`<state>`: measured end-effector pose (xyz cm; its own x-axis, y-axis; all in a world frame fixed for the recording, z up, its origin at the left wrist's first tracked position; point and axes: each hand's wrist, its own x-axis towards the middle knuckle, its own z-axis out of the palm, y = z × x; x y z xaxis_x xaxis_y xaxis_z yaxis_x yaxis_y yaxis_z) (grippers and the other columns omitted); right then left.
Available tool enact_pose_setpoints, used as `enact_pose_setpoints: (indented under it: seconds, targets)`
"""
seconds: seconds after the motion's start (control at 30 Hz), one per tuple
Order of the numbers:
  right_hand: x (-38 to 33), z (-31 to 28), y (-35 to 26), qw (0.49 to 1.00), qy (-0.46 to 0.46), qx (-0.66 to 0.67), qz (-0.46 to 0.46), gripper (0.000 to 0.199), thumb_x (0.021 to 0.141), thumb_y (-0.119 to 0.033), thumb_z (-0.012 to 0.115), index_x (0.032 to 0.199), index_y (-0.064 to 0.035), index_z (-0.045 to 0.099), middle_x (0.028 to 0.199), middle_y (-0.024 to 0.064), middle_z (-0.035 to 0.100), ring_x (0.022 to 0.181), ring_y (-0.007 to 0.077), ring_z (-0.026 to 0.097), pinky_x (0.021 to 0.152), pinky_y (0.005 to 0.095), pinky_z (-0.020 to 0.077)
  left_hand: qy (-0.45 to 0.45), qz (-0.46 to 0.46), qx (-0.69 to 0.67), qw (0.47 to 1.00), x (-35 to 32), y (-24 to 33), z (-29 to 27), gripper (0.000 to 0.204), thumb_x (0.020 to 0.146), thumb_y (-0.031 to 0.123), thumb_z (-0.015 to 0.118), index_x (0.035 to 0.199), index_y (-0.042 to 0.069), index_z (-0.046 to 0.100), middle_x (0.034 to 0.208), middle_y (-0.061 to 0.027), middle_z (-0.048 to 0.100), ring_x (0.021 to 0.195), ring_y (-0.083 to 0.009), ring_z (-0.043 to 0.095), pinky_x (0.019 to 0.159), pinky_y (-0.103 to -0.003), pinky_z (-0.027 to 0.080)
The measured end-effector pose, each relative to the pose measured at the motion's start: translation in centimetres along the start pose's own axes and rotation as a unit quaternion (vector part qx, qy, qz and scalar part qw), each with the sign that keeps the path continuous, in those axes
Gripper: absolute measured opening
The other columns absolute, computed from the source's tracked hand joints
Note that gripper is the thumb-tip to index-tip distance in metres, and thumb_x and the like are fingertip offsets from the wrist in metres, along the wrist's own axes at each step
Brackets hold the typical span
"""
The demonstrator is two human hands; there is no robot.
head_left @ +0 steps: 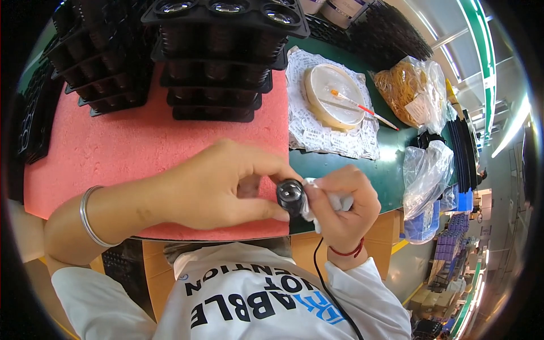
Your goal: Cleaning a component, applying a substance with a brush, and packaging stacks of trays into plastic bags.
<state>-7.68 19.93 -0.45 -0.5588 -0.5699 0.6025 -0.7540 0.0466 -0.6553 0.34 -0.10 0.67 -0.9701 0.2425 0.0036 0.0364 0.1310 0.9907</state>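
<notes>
Between the thumb and fingers of my left hand [221,184] is a small black cylindrical part with a glossy lens [290,193] on its end, facing up. My right hand [347,205] pinches a crumpled white wipe [309,208] against the right side of that lens part. Both hands are close together over the front edge of the bench, where the pink foam mat [141,153] meets the green surface. Some of the right fingers are curled out of sight behind the wipe.
Stacked black trays [218,68] holding lens parts stand at the back of the mat, with another stack [105,68] to their left. Rightward, a round dish [334,85] carries a thin brush [354,103]. Beyond lie a bag of rubber bands [411,90] and clear plastic bags [428,173].
</notes>
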Motion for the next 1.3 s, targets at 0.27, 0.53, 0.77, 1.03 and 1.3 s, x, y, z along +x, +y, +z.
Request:
enact_pose_setpoints:
  seconds: [0.27,0.53,0.77,1.03,1.3]
  targets:
    - [-0.8,-0.2,0.7,0.993,0.080,0.087,-0.008,0.023,0.068,0.003,0.076,0.082,-0.0025,0.059,0.067,0.0070,0.060,0.055,0.0142,0.057,0.049,0.0242,0.0420,0.029,-0.029,-0.064,0.997,0.2,0.7,-0.2,0.033,0.075,0.008,0.076,0.106,0.005,0.066,0.084,0.0072,0.064,0.059,0.0028,0.038,0.051,-0.017,0.030]
    - [-0.8,-0.2,0.2,0.998,0.052,0.026,-0.035,0.024,0.065,0.002,0.076,0.080,-0.0040,0.059,0.066,0.0073,0.060,0.054,0.0133,0.057,0.049,0.0234,0.0427,0.049,-0.014,-0.070,0.996,0.3,0.1,0.0,0.026,0.075,0.008,0.077,0.099,0.004,0.065,0.082,0.0065,0.062,0.065,0.0021,0.043,0.054,-0.017,0.032]
    - [-0.6,-0.2,0.3,0.998,0.041,0.008,-0.049,0.024,0.063,0.004,0.075,0.081,-0.0050,0.062,0.067,0.0073,0.061,0.055,0.0154,0.058,0.049,0.0240,0.0436,0.040,-0.011,-0.100,0.994,0.6,-0.5,0.1,0.026,0.075,0.005,0.076,0.097,0.004,0.061,0.084,0.0041,0.060,0.069,0.0010,0.048,0.056,-0.017,0.038]
    - [-0.1,0.0,-0.3,0.997,0.010,-0.028,-0.068,0.025,0.065,0.005,0.076,0.085,-0.0051,0.065,0.072,0.0085,0.063,0.061,0.0164,0.062,0.053,0.0242,0.0478,0.014,-0.026,-0.067,0.997,0.4,-0.3,-0.1,0.026,0.075,0.004,0.076,0.096,0.004,0.061,0.083,0.0045,0.060,0.069,0.0009,0.048,0.056,-0.017,0.037]
    - [0.2,0.0,-0.6,0.997,-0.010,-0.030,-0.077,0.023,0.065,0.005,0.076,0.085,-0.0041,0.068,0.073,0.0074,0.063,0.060,0.0161,0.062,0.052,0.0246,0.0478,0.036,0.003,-0.077,0.996,0.5,-0.8,0.3,0.027,0.075,0.017,0.077,0.093,0.003,0.064,0.081,0.0017,0.060,0.059,-0.0030,0.039,0.051,-0.021,0.032]
